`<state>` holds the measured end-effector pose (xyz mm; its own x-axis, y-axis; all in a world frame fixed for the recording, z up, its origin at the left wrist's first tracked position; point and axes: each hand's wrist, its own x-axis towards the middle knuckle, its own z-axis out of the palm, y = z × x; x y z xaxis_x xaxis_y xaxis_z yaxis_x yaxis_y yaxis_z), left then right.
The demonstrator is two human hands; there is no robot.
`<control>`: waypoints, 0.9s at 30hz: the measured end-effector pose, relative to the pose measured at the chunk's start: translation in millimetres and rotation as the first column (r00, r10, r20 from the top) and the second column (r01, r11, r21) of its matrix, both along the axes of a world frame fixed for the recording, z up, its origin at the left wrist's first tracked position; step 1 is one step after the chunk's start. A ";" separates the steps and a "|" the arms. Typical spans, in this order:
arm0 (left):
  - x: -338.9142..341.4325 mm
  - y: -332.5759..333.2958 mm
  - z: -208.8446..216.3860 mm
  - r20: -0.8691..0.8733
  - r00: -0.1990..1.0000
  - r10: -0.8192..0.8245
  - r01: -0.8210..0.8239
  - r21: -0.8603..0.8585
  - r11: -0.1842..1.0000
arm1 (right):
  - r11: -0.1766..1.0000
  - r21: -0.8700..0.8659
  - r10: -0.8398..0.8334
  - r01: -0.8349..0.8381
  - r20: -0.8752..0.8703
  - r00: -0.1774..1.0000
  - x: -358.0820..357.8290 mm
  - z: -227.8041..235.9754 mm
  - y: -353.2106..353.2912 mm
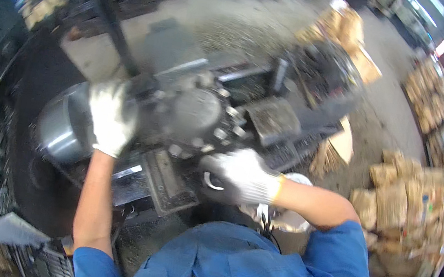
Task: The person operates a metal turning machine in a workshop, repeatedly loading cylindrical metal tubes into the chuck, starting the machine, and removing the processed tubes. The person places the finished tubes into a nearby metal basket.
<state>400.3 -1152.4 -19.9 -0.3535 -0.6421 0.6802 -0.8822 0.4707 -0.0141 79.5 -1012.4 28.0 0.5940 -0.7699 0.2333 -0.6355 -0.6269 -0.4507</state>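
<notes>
My left hand [111, 117], in a white glove, reaches to the inner side of a shiny round metal chuck [64, 127] on a lathe. Motion smears its fingers, and whatever lies under them is hidden. In a white knit glove, my right hand [245, 173] is closed near the front of the machine. A dark shape with a bright curved edge shows at its fingers; whether this is a held thing or the glove's dirty front I cannot make out. Between and beyond my hands sits a round tool turret [197, 112], ringed with several bolts and blocks.
A flat metal plate [170, 183] juts toward me, and a grey block [273, 120] stands right of the turret. A white bucket [293, 209] is beside my right forearm. Stacked brown sacks [407, 207] line the right. Metal chips [233, 35] cover the floor behind the machine.
</notes>
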 end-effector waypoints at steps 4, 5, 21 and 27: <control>20.6 88.8 -19.4 -0.267 0.963 -0.024 0.005 -0.072 0.997 | 0.988 0.028 0.134 -0.153 0.353 0.926 -19.9 94.1 -41.7; 25.8 118.0 -28.3 -0.325 0.946 0.017 -0.036 -0.054 0.998 | 0.983 0.024 0.166 -0.184 0.326 0.931 -21.8 113.6 -69.2; 207.4 381.0 -209.2 -0.658 -0.750 0.068 -0.400 0.533 0.745 | 0.935 0.193 0.345 -0.298 -0.301 0.889 46.4 -64.3 -316.8; 232.9 401.0 -213.7 -0.521 -0.852 0.061 -0.252 0.508 0.823 | 0.852 0.463 0.431 -0.244 -0.353 0.831 118.5 -24.3 -312.3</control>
